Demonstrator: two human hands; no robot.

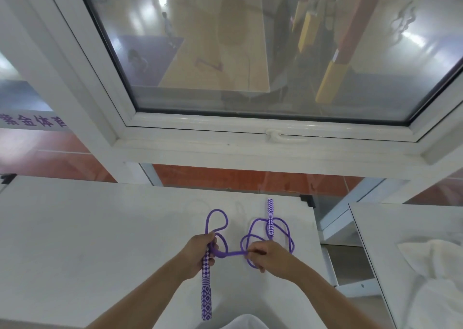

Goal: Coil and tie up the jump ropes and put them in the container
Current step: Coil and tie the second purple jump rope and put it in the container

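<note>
While the left hand (200, 251) grips one patterned purple handle (206, 286), the right hand (269, 257) pinches smooth looped purple cord (231, 253) on the white table (87, 228).

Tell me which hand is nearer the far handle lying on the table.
Right. The right hand pinches the rope just below the near end of the far handle. The left hand is further off to the left, gripping the near handle.

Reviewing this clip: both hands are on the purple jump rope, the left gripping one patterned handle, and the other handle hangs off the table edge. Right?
Not quite. In the head view the other handle lies flat on the white table, among the rope loops. The left hand does grip a handle; the right hand pinches the rope.
</note>
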